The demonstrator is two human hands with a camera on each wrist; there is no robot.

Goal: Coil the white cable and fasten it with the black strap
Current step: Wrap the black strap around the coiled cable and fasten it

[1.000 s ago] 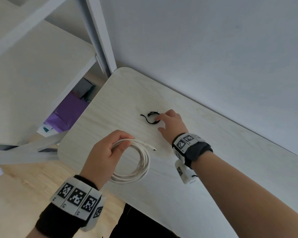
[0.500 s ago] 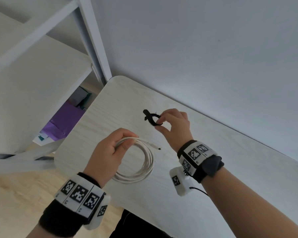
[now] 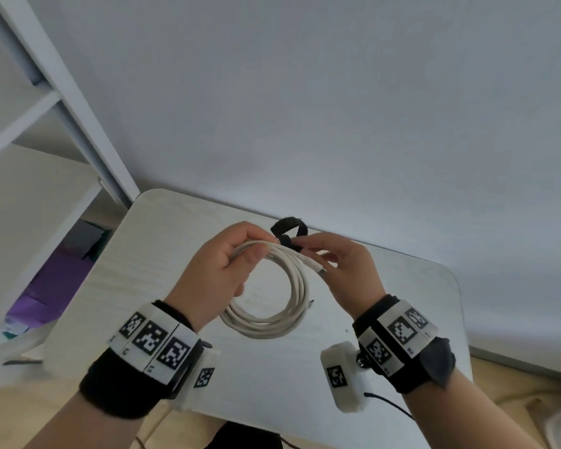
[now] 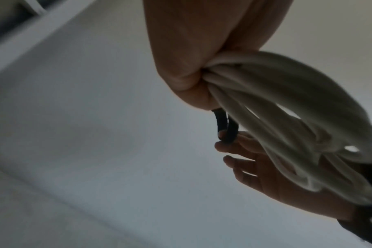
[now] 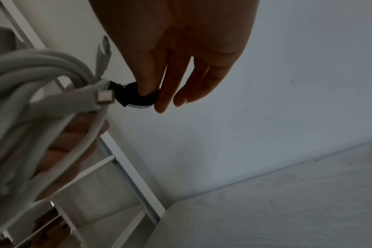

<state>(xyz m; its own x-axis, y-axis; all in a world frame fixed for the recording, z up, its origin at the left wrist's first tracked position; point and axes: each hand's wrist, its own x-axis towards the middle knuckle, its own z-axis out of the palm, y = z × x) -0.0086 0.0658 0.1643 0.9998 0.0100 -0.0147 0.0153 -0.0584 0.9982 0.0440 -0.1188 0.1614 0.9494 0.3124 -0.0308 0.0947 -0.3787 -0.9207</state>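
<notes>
Since the earlier frames the small black fabric strap (image 3: 288, 230) has been lifted off the pale wood-grain table (image 3: 162, 254) and carried to the coil, and both hands have been raised and brought together above the tabletop. The right hand (image 3: 344, 273) is seen pinching the strap, itself curled into a loop, between thumb and forefinger, with the remaining fingers (image 5: 193, 78) held loosely extended. The strap is held at the coil's twelve o'clock, touching the strands just beside the other grip. The left hand (image 3: 217, 270) is clenched round the gathered turns of the white round cable (image 3: 272, 319) at about eleven o'clock, and the rest of the coil hangs free toward six o'clock, clear of the table. One silver-tipped connector end (image 3: 321, 271) juts out at about two o'clock, near the right palm. The step in hand is judged to be threading the strap round the bundle. It would be done best if the turns were kept pinched tightly while the strap is opened, passed under all strands including the loose end, and pulled snug before being closed on itself.
</notes>
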